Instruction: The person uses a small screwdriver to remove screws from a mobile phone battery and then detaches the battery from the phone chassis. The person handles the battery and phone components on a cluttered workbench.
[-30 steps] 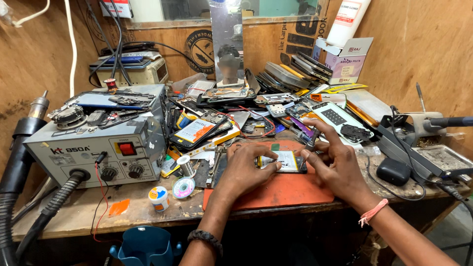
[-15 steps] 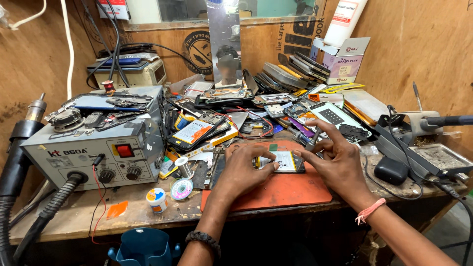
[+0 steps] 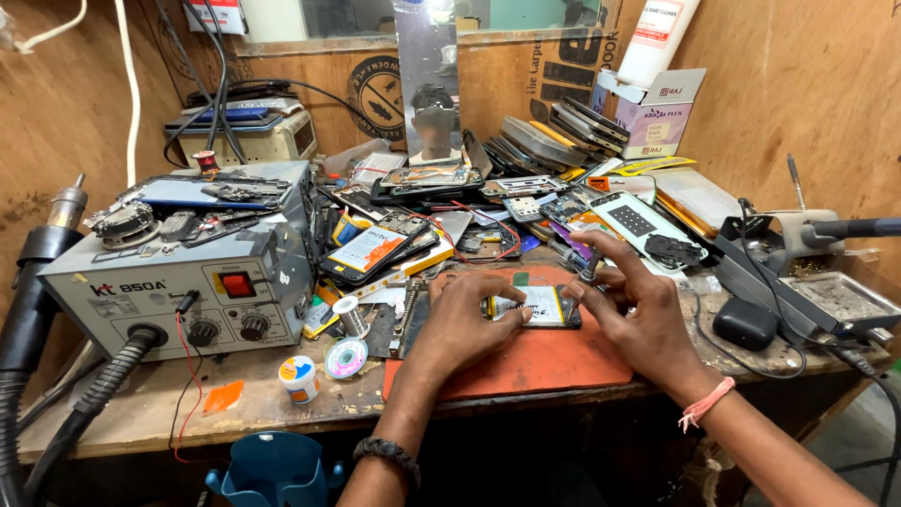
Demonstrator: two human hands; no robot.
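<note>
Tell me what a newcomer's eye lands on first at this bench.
First, the left hand and right hand meeting over an opened phone on the orange mat at centre. Next, the grey hot-air rework station at left, and the heap of dismantled phones piled against the back wall.

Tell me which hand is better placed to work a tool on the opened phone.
Probably the right hand: its fingers hover free at the opened phone's right end, seemingly pinching a small tool. The left hand lies on its left edge, steadying it.
</note>
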